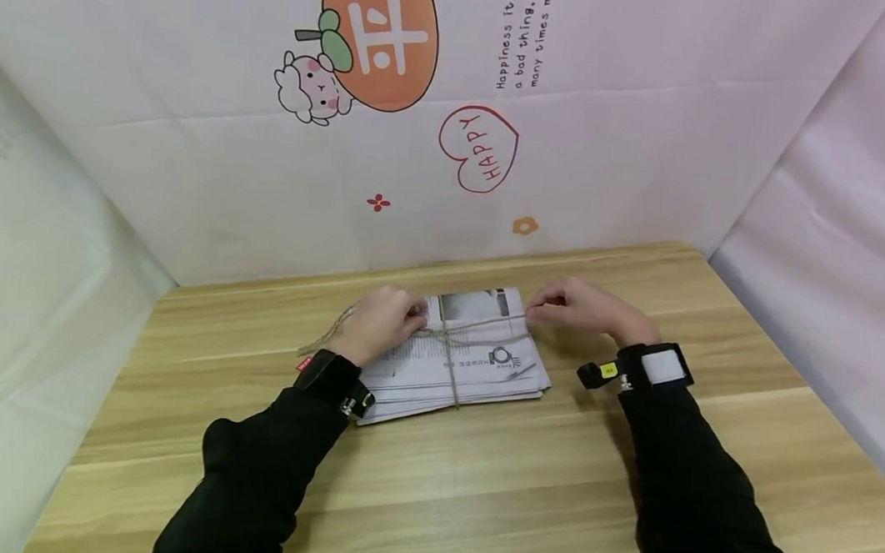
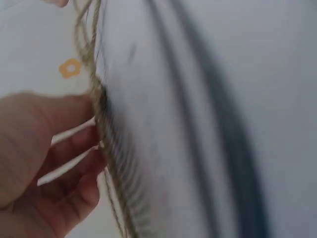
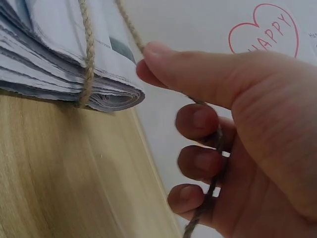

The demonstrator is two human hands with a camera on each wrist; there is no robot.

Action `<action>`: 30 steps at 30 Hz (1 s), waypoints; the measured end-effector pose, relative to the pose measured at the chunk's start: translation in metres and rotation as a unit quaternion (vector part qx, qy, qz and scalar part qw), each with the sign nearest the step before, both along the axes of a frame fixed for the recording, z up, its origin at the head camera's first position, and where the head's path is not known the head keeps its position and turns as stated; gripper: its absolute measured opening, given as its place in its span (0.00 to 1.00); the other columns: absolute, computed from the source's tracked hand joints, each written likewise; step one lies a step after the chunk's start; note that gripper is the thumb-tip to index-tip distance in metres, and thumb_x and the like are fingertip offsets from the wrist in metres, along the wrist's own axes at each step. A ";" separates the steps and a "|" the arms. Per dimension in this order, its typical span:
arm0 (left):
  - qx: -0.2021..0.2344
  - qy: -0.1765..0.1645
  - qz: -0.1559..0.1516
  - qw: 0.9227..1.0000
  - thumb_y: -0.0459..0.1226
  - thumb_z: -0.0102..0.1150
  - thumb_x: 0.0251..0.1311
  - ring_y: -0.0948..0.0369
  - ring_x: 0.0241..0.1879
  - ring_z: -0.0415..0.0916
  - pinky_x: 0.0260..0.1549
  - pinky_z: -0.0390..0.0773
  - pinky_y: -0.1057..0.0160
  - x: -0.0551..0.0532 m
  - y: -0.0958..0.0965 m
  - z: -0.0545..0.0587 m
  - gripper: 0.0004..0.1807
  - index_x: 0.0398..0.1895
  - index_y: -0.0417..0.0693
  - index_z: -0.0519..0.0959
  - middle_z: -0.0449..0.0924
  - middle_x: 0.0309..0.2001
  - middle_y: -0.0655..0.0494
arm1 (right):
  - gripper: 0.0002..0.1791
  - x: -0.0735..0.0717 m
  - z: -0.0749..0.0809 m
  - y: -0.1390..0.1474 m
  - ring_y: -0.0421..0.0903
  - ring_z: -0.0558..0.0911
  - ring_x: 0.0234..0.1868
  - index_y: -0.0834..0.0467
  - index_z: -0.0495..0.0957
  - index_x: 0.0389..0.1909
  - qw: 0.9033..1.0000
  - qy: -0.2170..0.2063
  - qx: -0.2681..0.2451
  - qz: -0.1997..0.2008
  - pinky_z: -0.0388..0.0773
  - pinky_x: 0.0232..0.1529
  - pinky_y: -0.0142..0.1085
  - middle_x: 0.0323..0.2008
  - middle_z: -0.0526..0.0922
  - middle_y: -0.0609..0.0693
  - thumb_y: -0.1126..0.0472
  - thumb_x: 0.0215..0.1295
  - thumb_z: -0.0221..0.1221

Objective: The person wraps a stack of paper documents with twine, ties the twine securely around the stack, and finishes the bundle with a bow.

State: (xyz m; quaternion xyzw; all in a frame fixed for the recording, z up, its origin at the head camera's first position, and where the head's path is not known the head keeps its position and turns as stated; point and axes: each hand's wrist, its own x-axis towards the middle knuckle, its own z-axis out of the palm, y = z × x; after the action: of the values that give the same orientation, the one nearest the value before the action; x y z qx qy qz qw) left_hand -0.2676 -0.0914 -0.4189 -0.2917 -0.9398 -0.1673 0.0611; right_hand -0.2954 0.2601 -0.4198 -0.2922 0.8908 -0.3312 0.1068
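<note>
A folded stack of newspapers lies on the table with brown twine wrapped around it, the strands crossing on top. My left hand is over the stack's left part; in the left wrist view, the thumb and fingers pinch the twine close along the paper. Beyond the stack's right edge, my right hand pinches a strand between thumb and index finger. The right wrist view shows that strand running from the newspapers to the fingertips, its tail passing down behind the curled fingers.
Loose twine trails past my left hand, by a small red tag. The wooden table ends at a white printed cloth behind, with more cloth hanging on both sides. Each wrist wears a black strap with a camera.
</note>
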 end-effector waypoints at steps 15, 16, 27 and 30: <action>-0.014 -0.081 0.073 0.994 0.55 0.66 0.64 0.60 0.23 0.68 0.26 0.70 0.63 0.040 0.042 0.009 0.30 0.11 0.49 0.71 0.74 0.23 0.54 | 0.12 -0.004 -0.001 -0.001 0.48 0.82 0.48 0.56 0.87 0.47 0.998 0.020 -0.003 -0.066 0.78 0.49 0.46 0.45 0.87 0.49 0.53 0.74 0.61; -0.023 -0.075 0.088 0.993 0.56 0.67 0.62 0.59 0.26 0.71 0.28 0.73 0.62 0.041 0.045 0.009 0.29 0.12 0.48 0.73 0.77 0.28 0.52 | 0.13 -0.003 -0.002 -0.001 0.48 0.82 0.48 0.56 0.87 0.47 0.998 0.025 -0.002 -0.065 0.77 0.50 0.47 0.45 0.87 0.49 0.53 0.74 0.61; -0.039 -0.011 0.161 0.986 0.61 0.70 0.56 0.52 0.32 0.79 0.27 0.78 0.59 0.041 0.055 -0.004 0.31 0.32 0.39 0.80 0.79 0.30 0.48 | 0.14 -0.002 -0.002 -0.003 0.47 0.81 0.47 0.57 0.87 0.48 0.997 0.034 0.001 -0.066 0.77 0.48 0.45 0.45 0.87 0.48 0.52 0.74 0.60; -0.027 0.002 0.154 0.988 0.48 0.74 0.58 0.54 0.28 0.77 0.25 0.77 0.59 0.040 0.055 -0.004 0.24 0.15 0.47 0.73 0.77 0.23 0.52 | 0.14 -0.003 -0.001 -0.002 0.47 0.81 0.46 0.58 0.87 0.48 0.997 0.039 -0.003 -0.063 0.77 0.48 0.46 0.45 0.87 0.48 0.53 0.74 0.60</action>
State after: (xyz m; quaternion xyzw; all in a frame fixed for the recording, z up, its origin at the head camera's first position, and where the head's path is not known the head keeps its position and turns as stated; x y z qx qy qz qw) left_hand -0.2278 -0.0359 -0.4225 -0.1457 -0.9775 -0.1296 0.0805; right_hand -0.2984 0.2578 -0.4212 -0.2483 0.9101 -0.3280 0.0498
